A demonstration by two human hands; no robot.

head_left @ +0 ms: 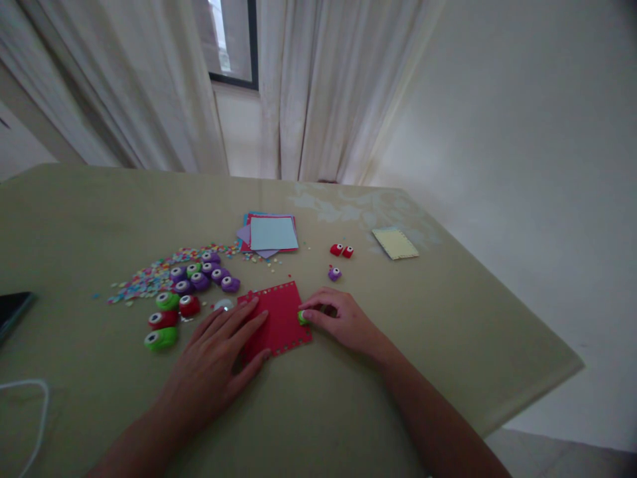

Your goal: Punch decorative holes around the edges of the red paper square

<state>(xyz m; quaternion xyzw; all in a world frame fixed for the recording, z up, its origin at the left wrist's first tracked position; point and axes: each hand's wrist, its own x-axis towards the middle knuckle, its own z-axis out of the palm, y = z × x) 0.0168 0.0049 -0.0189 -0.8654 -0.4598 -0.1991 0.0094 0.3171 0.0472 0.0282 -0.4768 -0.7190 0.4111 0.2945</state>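
Note:
A red square of card lies in front of me, with small holes along its top and bottom edges. My left hand rests flat over its left side, fingers spread and holding nothing. At the right edge of the card, my right hand pinches a small green craft punch between thumb and fingers. The hand covers part of that punch. A purple mini punch sits just beyond my right hand. Partly behind my left fingers is a clear round item that I cannot make out.
Several purple and green punches cluster at left, with larger punches nearer me. Punched paper confetti lies behind. Farther back are stacked coloured cards, two red punches and a yellow card. A white cable runs at left.

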